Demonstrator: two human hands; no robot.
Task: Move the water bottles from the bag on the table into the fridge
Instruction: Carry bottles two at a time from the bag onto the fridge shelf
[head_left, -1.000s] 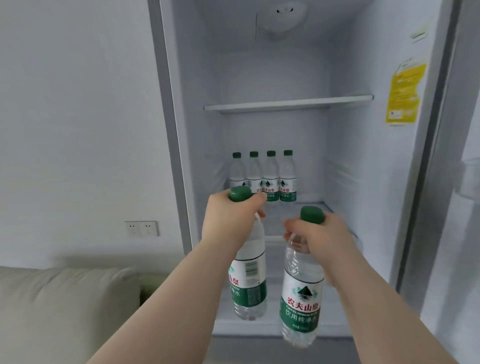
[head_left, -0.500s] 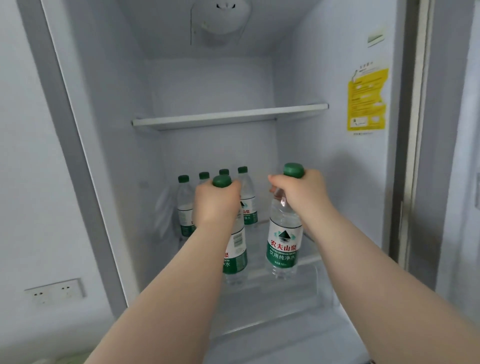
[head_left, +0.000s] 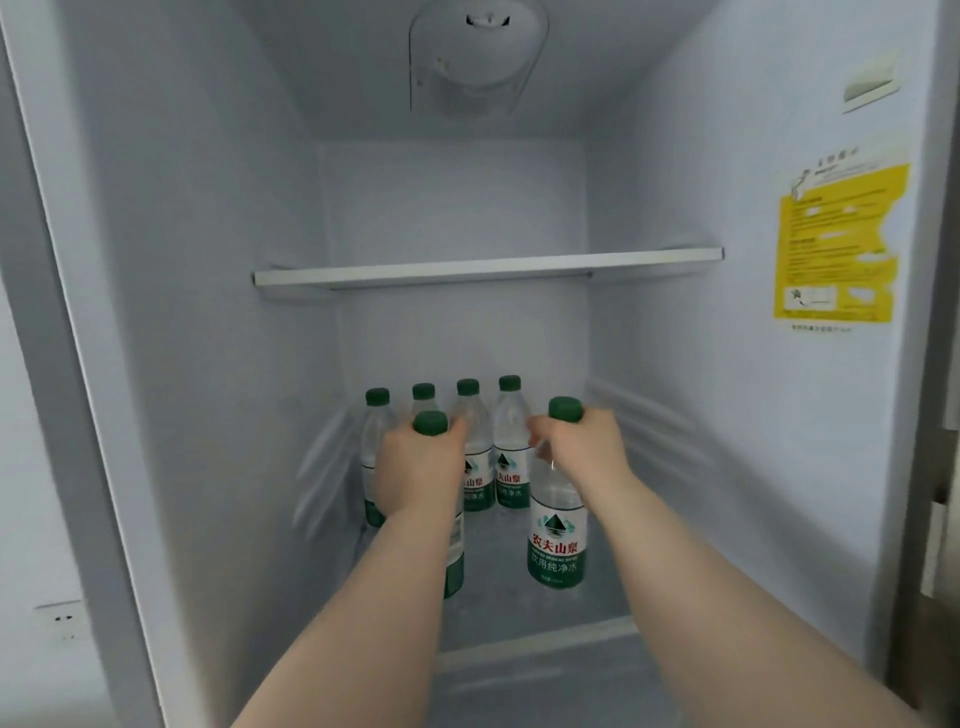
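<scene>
Left hand (head_left: 415, 467) curled round the neck of the left bottle (head_left: 430, 422), just under its green cap, while the right hand (head_left: 579, 454) gripped the neck of the right bottle (head_left: 557, 545) the same way, both arms reaching into the open fridge (head_left: 208, 260). The 2 bottles were upright over the near part of the lower shelf (head_left: 498, 592). The left one was mostly hidden behind the forearm and the right one showed its green label in full. Whether either base had met the glass could not be told. A row of 4 bottles (head_left: 511, 457) stood at the far left of the same shelf, and the left hand sat directly in front of it, close to the 2 leftmost. That closeness looked the likeliest trouble: a push farther in could knock the row over. Held only at the neck, either bottle could also swing, land on an edge and topple once released. Set down too near, the right bottle could slip off the shelf's front lip. The bag and table were out of view.
</scene>
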